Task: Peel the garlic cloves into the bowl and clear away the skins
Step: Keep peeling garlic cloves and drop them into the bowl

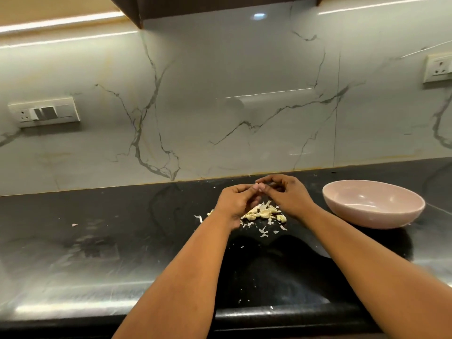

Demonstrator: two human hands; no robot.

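Hands meet at frame centre, just above the garlic pile. Your left hand (234, 199) and right hand (286, 192) both have fingers curled, tips touching at approx the middle; whatever sits between them is too small to make out, so can't tell if you're pinching a clove or a bit of skin. Garlic cloves (263, 212) lie in a loose heap on the black countertop (122, 241), directly below & between the hands, w/ skins (264, 232) scattered toward the lower edge of the pile and one strip (199, 218) off to its left. Pink bowl (373, 204) stands right of centre, near the right hand but apart from it; its inside looks bare. Marble-look backsplash (220, 106) fills the upper frame, w/ switch plate (45, 112) at left.
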